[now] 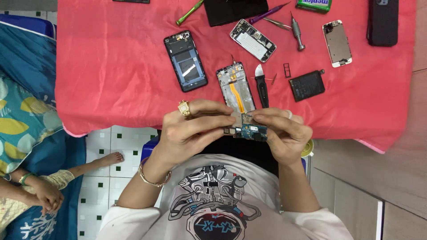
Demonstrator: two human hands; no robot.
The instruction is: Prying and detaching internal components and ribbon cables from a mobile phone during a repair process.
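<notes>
My left hand (pixel 193 131), with a gold ring and a bangle, and my right hand (pixel 282 133) together pinch a small blue circuit board (pixel 250 130) above my lap, at the near edge of a red cloth (pixel 111 71). Just beyond the board lies an opened phone frame (pixel 235 86) with an orange ribbon cable. A black-handled prying blade (pixel 261 86) rests right of that frame.
On the cloth lie a black phone back shell (pixel 185 61), another opened phone (pixel 252 40), a screen part (pixel 337 43), a black battery (pixel 306 85), a metal screwdriver (pixel 296 31), a green tool (pixel 189 12) and a dark phone (pixel 382 22). Another person's hands (pixel 42 193) and foot are at lower left.
</notes>
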